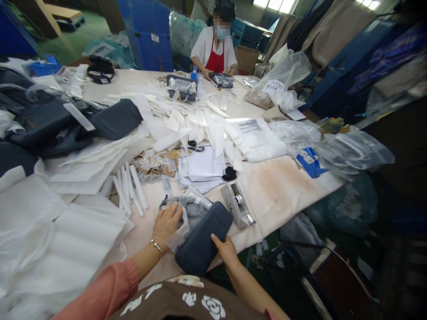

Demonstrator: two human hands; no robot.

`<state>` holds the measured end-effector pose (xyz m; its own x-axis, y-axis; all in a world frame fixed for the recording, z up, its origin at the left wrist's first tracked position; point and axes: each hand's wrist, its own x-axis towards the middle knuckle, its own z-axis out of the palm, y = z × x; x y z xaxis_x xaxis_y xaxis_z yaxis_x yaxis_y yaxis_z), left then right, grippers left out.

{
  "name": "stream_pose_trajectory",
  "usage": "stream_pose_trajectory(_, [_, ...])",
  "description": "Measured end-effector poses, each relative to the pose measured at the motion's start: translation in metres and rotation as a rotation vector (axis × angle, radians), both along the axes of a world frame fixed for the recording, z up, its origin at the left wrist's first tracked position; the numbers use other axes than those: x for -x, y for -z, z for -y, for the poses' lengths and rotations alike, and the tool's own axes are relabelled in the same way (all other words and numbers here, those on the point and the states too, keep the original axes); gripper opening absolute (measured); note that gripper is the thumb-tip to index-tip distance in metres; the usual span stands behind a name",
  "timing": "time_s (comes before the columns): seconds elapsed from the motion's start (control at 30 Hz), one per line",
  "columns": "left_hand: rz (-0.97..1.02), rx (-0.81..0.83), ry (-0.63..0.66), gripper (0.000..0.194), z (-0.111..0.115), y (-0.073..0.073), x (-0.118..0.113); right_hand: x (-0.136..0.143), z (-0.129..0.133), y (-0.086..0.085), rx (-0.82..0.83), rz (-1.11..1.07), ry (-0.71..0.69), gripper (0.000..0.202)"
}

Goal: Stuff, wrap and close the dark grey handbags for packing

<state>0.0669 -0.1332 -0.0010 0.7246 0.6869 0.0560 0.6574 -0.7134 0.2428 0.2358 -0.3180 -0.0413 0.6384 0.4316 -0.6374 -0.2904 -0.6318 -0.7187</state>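
Observation:
A dark blue-grey case (204, 238) lies tilted at the table's near edge. My right hand (225, 251) grips its right side, the thumb on top and the other fingers hidden beneath. My left hand (167, 222) rests at the left on thin translucent wrapping (180, 231), its fingers over the wrap and partly spread. Just beyond the case are a coiled grey strap or cord (194, 206) and a white roll (199, 195). Right of the case sits a metal device (237, 205), close to its upper corner.
White foam sheets (83, 231) and rolled tubes (136, 186) lie at left, dark bags (50, 120) behind them. Paper sheets (202, 166), tags (155, 162) and white strips fill the middle. A blue tape dispenser (310, 162) stands right. Across the table, a person (215, 49) handles a dark bag.

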Motion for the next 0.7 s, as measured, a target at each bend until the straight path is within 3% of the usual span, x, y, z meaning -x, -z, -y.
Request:
stream_pose_trajectory(0.17, [0.071,-0.019,0.003,0.042,0.006,0.004,-0.001,0.001,-0.003,-0.001,0.012,0.027,-0.036,0.052])
stream_pose_trajectory(0.37, [0.180,0.026,-0.046,0.030,0.017,-0.001,-0.003,0.004,-0.008,-0.007,0.072,0.056,-0.061,0.048])
stream_pose_trajectory(0.7, [0.264,0.010,-0.053,0.020,0.006,-0.007,0.014,0.062,-0.007,-0.008,0.142,0.017,-0.106,0.050])
